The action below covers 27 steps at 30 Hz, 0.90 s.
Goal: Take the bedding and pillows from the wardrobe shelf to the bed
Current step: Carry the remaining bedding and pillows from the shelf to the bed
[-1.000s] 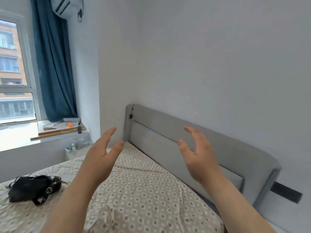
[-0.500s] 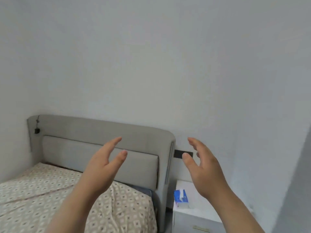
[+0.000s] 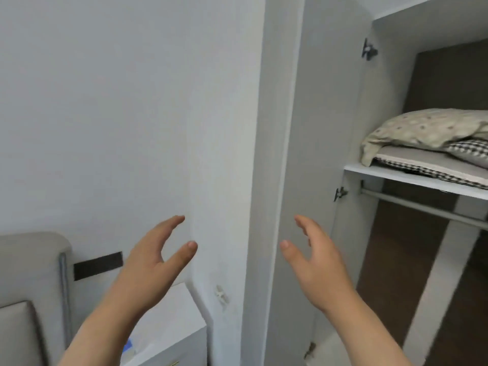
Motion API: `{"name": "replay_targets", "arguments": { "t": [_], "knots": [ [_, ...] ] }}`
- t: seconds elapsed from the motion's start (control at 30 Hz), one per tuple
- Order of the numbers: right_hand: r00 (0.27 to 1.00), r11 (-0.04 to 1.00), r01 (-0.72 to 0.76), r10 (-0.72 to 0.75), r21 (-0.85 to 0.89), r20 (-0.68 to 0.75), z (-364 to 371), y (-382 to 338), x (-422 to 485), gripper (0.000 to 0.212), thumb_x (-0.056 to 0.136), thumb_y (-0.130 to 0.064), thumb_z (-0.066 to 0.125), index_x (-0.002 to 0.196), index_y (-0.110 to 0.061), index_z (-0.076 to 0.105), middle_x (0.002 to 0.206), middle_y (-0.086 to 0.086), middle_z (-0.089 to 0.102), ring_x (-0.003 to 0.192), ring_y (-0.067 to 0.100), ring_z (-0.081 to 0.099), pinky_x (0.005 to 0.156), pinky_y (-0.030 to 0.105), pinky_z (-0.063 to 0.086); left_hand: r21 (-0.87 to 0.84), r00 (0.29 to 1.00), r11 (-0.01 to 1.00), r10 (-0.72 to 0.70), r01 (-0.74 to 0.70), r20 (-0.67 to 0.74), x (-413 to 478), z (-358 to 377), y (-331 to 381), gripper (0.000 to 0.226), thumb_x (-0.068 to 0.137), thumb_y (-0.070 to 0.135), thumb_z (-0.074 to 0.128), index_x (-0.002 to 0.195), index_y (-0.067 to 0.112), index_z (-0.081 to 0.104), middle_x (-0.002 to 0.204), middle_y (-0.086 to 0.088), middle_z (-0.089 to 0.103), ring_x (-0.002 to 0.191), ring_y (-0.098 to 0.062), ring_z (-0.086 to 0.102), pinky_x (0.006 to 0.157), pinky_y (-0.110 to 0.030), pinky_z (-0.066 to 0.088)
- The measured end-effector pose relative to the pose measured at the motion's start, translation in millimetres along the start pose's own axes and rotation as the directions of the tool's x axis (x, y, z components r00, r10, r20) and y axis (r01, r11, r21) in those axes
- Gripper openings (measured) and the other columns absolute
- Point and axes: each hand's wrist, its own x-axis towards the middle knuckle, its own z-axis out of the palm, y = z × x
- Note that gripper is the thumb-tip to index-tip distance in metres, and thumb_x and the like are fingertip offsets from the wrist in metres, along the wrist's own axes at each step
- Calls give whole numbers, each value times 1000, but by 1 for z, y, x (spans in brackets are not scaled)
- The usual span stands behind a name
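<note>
A beige patterned pillow (image 3: 427, 129) lies on top of folded grey and houndstooth bedding (image 3: 433, 165) on the white wardrobe shelf (image 3: 412, 179) at the right, above head-on height. My left hand (image 3: 151, 265) and my right hand (image 3: 317, 262) are raised in front of me, palms facing each other, fingers spread, holding nothing. Both hands are well below and left of the shelf, in front of the open wardrobe door (image 3: 311, 154). Of the bed only the grey headboard (image 3: 29, 273) shows, at the lower left.
A white nightstand (image 3: 171, 328) with a blue item (image 3: 128, 346) stands between the headboard and the wall corner. Under the shelf runs a metal hanging rail (image 3: 422, 207). A black wall plate (image 3: 97, 265) sits beside the headboard.
My view has swung right, from the bed and window past the nightstand to the open wardrobe. My hands have kept the same open, raised pose.
</note>
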Motion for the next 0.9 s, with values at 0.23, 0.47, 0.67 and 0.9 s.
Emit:
{"name": "replay_targets", "arguments": {
  "t": [0.23, 0.47, 0.67, 0.9],
  "knots": [
    [947, 952, -209, 140, -223, -289, -72, 23, -11, 60, 91, -49, 51, 146, -31, 35, 149, -10, 39, 138, 11, 34, 113, 37, 33, -239, 947, 959, 213, -154, 242, 57, 92, 28, 49, 87, 45, 56, 132, 47, 39, 130, 32, 37, 118, 4, 34, 96, -26, 30],
    [825, 856, -410, 201, -315, -528, -149, 51, -44, 58, 91, -46, 53, 145, -32, 37, 149, -11, 41, 137, 10, 36, 113, 41, 35, -405, 820, 882, 408, -241, 401, 67, 196, 91, 52, 90, 40, 56, 140, 37, 42, 132, 26, 36, 119, 2, 33, 98, -28, 30],
    [721, 820, -492, 196, -292, -665, -204, 85, -48, 68, 77, -64, 44, 138, -34, 44, 139, -13, 51, 131, 10, 45, 108, 46, 40, -520, 713, 802, 546, -294, 440, 78, 277, 154, 56, 87, 49, 57, 139, 33, 44, 133, 22, 37, 122, 5, 30, 101, -25, 27],
    [640, 835, -493, 158, -244, -752, -276, 145, -17, 59, 85, -47, 55, 141, -27, 45, 126, -20, 42, 118, -1, 38, 99, 22, 29, -578, 641, 723, 655, -378, 399, 113, 369, 226, 67, 76, 59, 49, 139, 37, 44, 140, 22, 41, 123, 7, 33, 98, -21, 27]
  ]
}}
